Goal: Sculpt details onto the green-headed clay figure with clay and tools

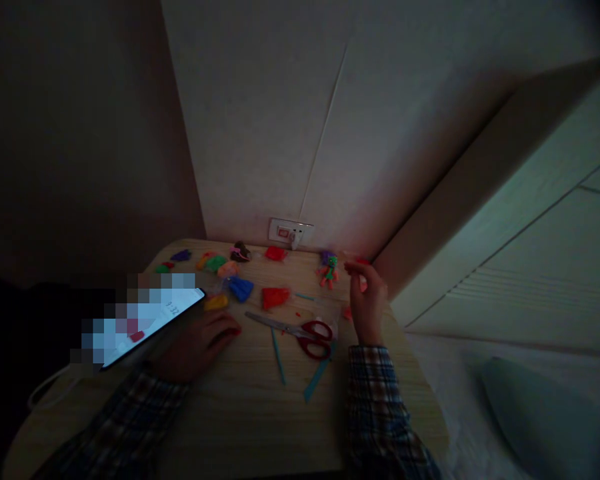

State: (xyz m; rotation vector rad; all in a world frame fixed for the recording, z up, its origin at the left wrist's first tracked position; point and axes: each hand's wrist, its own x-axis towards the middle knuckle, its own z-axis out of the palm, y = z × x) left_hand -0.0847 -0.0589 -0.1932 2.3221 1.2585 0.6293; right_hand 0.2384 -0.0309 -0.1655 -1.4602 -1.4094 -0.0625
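Observation:
My left hand (200, 343) rests low over the table, thumb and fingertips pinched on a small red piece of clay (237, 331). My right hand (369, 300) is raised at the right side of the table, its fingers bent and pressed together; whatever they hold is too small and dark to make out. Just left of its fingertips stands a small green and orange clay figure (329, 272). Between my hands lie scissors (290, 329) with red handles, their blades pointing left. A red clay packet (275, 297) and a blue one (241, 289) lie beyond them.
A lit phone (150, 327) with a white cable (50, 393) stands tilted at the left. Teal strips (279, 357) lie near the scissors. Several coloured clay pieces line the back edge, including a red packet (276, 253). A wall socket (290, 232) is behind the table (260, 427).

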